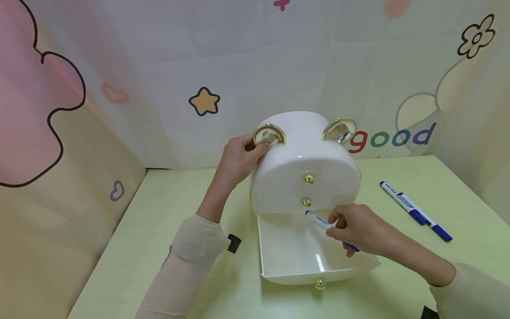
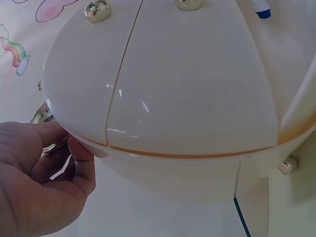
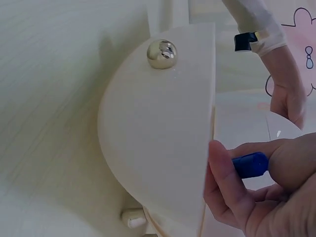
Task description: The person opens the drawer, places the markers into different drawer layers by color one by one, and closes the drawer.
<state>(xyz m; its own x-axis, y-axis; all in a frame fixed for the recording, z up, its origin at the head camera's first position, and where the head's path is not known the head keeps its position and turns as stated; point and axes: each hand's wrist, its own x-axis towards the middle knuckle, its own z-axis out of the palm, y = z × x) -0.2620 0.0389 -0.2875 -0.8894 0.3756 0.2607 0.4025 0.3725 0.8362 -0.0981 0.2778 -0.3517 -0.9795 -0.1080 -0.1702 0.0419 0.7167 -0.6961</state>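
A glossy white storage box (image 1: 307, 186) with a rounded top, two gold ear-shaped pieces and gold ball knobs stands on the table. Its lowest drawer (image 1: 287, 248) is pulled out towards me. My left hand (image 1: 239, 159) grips the left gold ear (image 1: 269, 128); in the left wrist view its thumb and fingers close around that ear, partly hiding it. Over the drawer, my right hand (image 1: 356, 228) pinches a white marker (image 1: 317, 219) with a blue cap, held tilted. The blue cap (image 3: 251, 165) shows between the fingers in the right wrist view.
Two more white markers with blue caps (image 1: 418, 218) lie side by side on the pale green table (image 1: 398, 274), right of the box. A patterned cloth backdrop (image 1: 255, 57) rises behind and at both sides.
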